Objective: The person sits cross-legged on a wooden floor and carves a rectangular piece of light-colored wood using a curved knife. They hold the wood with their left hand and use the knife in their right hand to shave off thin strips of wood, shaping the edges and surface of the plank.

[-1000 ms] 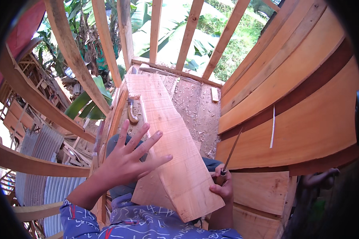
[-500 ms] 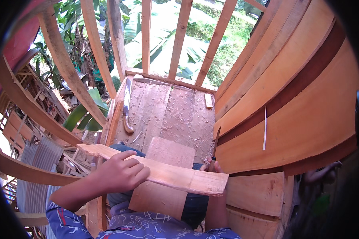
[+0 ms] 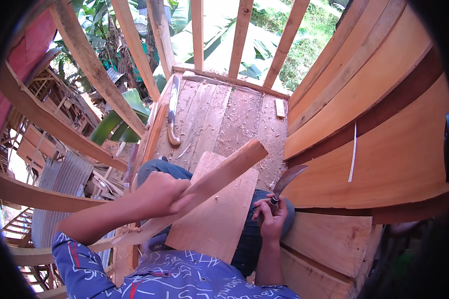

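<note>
My left hand [image 3: 168,193] is closed around a narrow wooden plank [image 3: 229,170], which slants from beside my left forearm up toward the far right. Beneath it, a wider flat board [image 3: 215,219] lies across my lap. My right hand [image 3: 272,215] grips the dark handle of a knife [image 3: 289,180]; its curved blade points up and to the right, apart from the plank. On the floor beyond my left knee lies a machete [image 3: 173,110] with a brown handle.
Wood shavings litter the plank floor [image 3: 239,117], where a small wood block [image 3: 280,108] lies. Upright slats [image 3: 198,35] enclose the far and left sides. A board wall [image 3: 369,159] stands at the right. Corrugated metal [image 3: 62,194] shows outside, lower left.
The plank has swung from lying crosswise to a steep slant, its right end now far from me. My right hand and the knife have come out from behind it. The view has shifted slightly.
</note>
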Demonstrator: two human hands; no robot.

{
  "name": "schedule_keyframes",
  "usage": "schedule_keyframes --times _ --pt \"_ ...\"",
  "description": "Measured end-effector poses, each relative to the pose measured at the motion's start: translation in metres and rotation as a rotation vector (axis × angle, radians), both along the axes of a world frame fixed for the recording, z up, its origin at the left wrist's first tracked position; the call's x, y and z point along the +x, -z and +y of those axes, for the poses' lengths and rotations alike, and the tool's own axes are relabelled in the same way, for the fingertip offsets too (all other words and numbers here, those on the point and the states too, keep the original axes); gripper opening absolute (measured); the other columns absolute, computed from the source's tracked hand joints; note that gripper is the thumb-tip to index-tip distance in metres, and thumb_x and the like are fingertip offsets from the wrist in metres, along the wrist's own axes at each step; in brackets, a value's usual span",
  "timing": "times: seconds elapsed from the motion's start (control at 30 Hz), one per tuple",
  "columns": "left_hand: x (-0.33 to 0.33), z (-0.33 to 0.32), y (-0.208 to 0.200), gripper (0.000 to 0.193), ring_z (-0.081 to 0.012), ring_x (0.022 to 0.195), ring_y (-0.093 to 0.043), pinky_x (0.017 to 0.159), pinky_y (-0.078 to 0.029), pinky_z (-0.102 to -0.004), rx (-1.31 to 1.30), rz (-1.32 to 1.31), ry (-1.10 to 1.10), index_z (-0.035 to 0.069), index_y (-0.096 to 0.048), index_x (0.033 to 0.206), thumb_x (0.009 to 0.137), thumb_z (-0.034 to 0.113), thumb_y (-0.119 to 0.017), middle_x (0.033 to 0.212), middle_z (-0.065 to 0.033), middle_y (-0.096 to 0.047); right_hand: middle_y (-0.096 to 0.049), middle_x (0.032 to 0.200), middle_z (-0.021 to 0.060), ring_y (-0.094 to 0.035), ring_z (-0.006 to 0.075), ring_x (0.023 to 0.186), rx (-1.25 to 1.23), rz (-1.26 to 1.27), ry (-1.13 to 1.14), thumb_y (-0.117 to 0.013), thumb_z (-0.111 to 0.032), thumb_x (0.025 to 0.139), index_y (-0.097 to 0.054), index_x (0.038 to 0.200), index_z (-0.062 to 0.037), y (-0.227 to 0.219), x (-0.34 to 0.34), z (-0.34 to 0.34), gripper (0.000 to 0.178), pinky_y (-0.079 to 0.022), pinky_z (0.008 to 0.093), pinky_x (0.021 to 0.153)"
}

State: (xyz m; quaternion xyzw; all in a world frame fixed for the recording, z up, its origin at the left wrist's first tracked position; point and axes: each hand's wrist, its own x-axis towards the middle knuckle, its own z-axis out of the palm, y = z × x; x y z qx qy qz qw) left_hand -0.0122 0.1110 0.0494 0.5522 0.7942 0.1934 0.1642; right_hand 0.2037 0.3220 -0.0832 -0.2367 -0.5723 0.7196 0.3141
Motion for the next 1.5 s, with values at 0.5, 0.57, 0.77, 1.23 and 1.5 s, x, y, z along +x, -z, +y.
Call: schedule_keyframes --times 0.5,0.57,0.77,1.23,1.5 --pt "0.011 0.044 0.046 0.032 -0.0292 0.056 -0.065 0.057 -0.050 -0.0376 -0.084 -0.194 -0.055 0.005 -0.069 0.079 0.078 0.037 -0.070 0.063 -0.0110 -0.066 -0.048 0.058 -0.0024 -0.044 0.0034 0.051 0.349 -0.444 -0.113 -0.053 -0.018 0.098 -0.056 0.085 -0.0015 0.001 -0.006 -0.021 0.021 -0.035 0.0220 0.047" --pt "0.010 0.044 0.047 0.032 -0.0289 0.060 -0.066 0.060 -0.052 -0.0375 -0.129 -0.279 -0.021 0.005 -0.069 0.084 0.077 0.036 -0.071 0.067 -0.0110 -0.068 -0.045 0.055 0.0043 -0.044 0.0059 0.050 0.362 -0.464 -0.090 -0.058 -0.018 0.095 -0.055 0.083 0.0002 -0.001 -0.006 -0.024 0.022 -0.036 0.0264 0.047" --pt "-0.006 0.036 0.063 0.047 -0.0287 0.104 -0.062 0.084 -0.049 -0.0371 -0.190 -0.606 0.210 0.002 -0.053 0.117 0.079 0.026 -0.068 0.113 -0.0193 -0.061 -0.043 0.053 0.0137 -0.046 0.0190 0.045 0.457 -0.454 -0.091 -0.060 -0.025 0.094 -0.050 0.072 0.0014 0.005 -0.008 -0.025 0.036 -0.038 0.0325 0.047" --pt "0.013 0.022 0.085 0.091 -0.0227 0.143 -0.018 0.114 -0.021 -0.0337 -0.236 -1.247 0.154 0.000 0.001 0.152 0.081 0.011 -0.054 0.159 -0.0181 -0.004 -0.045 0.053 0.0196 -0.047 0.0321 0.044 0.583 -0.669 0.132 -0.062 -0.031 0.093 -0.052 0.067 0.0028 0.010 -0.016 -0.004 0.044 -0.037 0.0385 0.046" --pt "0.033 0.024 0.083 0.085 -0.0244 0.144 -0.016 0.113 -0.019 -0.0319 -0.144 -1.496 -0.120 0.003 -0.013 0.152 0.078 0.012 -0.052 0.153 -0.0162 -0.020 -0.043 0.053 0.0166 -0.044 0.0229 0.045 0.555 -0.568 -0.122 -0.061 -0.034 0.093 -0.051 0.068 0.0024 -0.012 -0.009 -0.033 0.046 -0.035 0.0353 0.045"
